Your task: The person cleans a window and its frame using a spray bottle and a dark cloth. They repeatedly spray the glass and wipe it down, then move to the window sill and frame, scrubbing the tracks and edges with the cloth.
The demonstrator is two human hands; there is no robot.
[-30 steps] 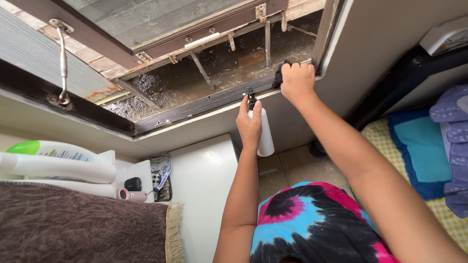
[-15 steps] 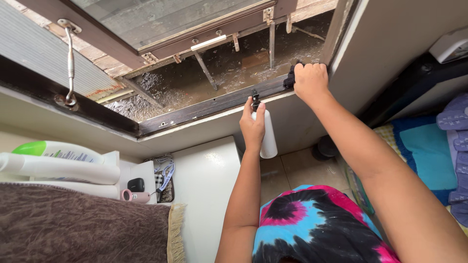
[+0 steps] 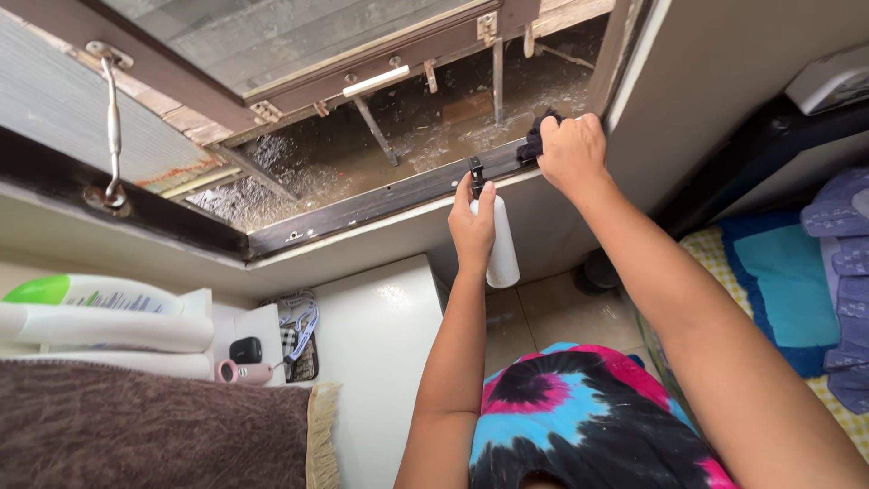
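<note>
The right hand (image 3: 570, 151), closed on a dark cloth (image 3: 534, 140), has shifted slightly along the window sill (image 3: 362, 205) toward its right corner, while the left hand (image 3: 472, 226) keeps its grip on the white spray bottle (image 3: 500, 244) just below the sill.

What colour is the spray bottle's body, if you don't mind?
White spray bottle with a black nozzle, head view.

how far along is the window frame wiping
Done: cannot tell; no stretch of the dark window frame looks clearly cleaner. In hand: right hand presses a dark cloth at the frame's right corner, while left hand holds a white spray bottle. Left: apparently the frame's long left stretch.
</note>
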